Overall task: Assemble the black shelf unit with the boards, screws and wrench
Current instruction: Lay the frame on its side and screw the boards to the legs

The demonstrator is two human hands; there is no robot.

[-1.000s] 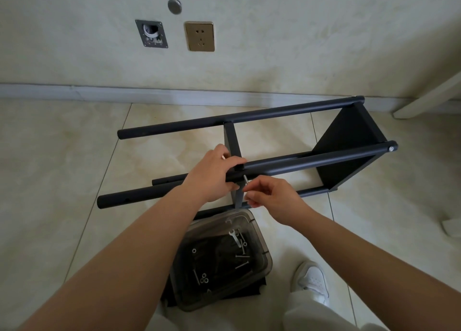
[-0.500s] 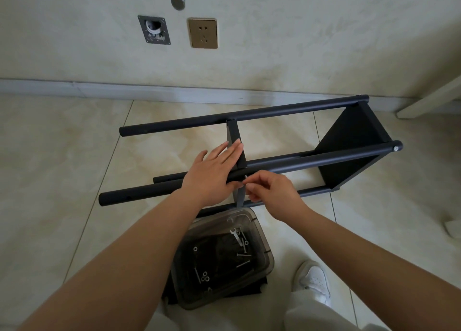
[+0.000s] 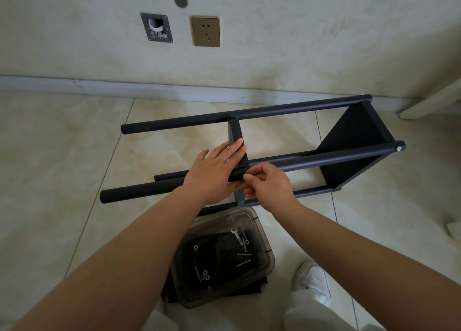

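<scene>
The black shelf unit lies on its side on the tiled floor, its round poles running left to right. One black board is fixed at the right end. A second board stands on edge between the poles in the middle. My left hand rests flat with straight fingers on that middle board and the near pole. My right hand pinches something small at the near pole beside the board; the item is hidden by my fingers.
A clear plastic box with several screws, washers and a small wrench sits on the floor by my knees, on a black board. My white shoe is right of it. The wall with a socket stands behind.
My left hand let go of the near pole and now lies flat on the middle board. My right hand has stayed pinching at the pole joint.
</scene>
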